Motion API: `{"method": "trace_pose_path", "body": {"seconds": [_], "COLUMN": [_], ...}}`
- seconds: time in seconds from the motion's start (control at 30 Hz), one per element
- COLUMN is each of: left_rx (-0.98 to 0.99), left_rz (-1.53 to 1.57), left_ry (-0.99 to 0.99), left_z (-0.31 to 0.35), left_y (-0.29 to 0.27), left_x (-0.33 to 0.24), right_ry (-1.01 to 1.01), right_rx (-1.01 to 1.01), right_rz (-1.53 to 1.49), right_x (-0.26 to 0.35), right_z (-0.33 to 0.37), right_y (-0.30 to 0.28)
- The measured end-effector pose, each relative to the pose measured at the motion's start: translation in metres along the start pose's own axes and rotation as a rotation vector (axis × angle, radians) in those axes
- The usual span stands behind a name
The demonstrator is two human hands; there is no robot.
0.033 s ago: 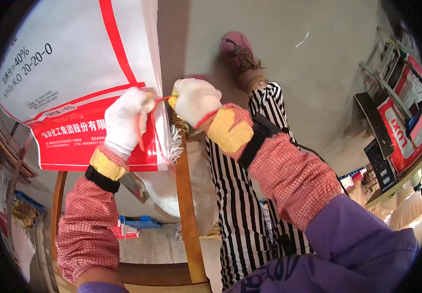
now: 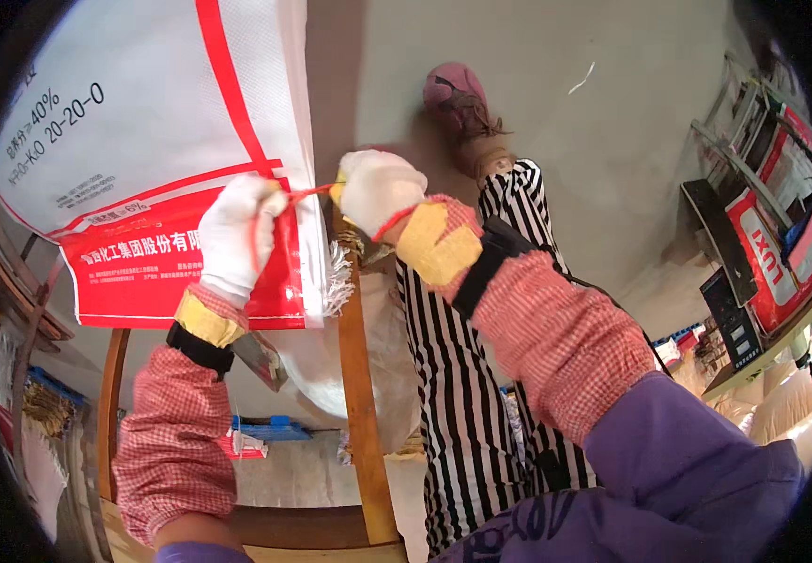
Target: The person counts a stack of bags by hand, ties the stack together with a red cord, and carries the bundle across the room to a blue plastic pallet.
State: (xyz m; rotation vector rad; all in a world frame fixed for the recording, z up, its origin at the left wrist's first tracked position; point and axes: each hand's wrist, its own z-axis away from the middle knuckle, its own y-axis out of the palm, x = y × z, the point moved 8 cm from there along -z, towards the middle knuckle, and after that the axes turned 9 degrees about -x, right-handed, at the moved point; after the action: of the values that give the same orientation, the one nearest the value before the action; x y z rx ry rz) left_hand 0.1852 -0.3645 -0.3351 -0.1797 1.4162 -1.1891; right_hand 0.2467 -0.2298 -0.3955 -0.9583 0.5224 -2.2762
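A red string [image 2: 313, 190] is stretched between my two white-gloved hands, over the right edge of a large white and red woven sack [image 2: 143, 188]. My left hand [image 2: 237, 235] rests against the sack's red lower panel, pinching the string between thumb and fingers. Just right of the sack's edge, my right hand [image 2: 383, 190] is closed on the other side of the string; its fingertips are mostly hidden. A tuft of frayed white threads [image 2: 338, 280] hangs at the sack's lower right corner. Both wrists carry yellow cuffs, black straps and red checked sleeves.
A wooden frame [image 2: 364, 422] stands below the sack, beside my striped trouser legs [image 2: 462, 413]. My foot in a pink shoe [image 2: 458, 94] is on the grey floor [image 2: 631, 141]. Metal racks and red-white sacks [image 2: 767, 249] line the right side. A blue object [image 2: 275, 427] lies below.
My left hand has shifted slightly down. Two strands of the string now show between my hands where one showed before. The sack's right edge has moved a little to the right.
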Motion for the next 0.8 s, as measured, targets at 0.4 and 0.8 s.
{"method": "trace_pose_path", "body": {"seconds": [0.4, 0.8], "left_rx": [-0.586, -0.752], "left_rz": [0.107, -0.049], "left_ry": [-0.902, -0.731], "left_z": [0.074, -0.091], "left_y": [-0.188, -0.443], "left_x": [0.119, 0.117], "right_ry": [0.038, 0.343], "right_rx": [0.341, -0.564], "right_rz": [0.457, -0.052], "right_x": [-0.04, 0.16], "right_z": [-0.019, -0.136], "right_y": [-0.145, -0.434]}}
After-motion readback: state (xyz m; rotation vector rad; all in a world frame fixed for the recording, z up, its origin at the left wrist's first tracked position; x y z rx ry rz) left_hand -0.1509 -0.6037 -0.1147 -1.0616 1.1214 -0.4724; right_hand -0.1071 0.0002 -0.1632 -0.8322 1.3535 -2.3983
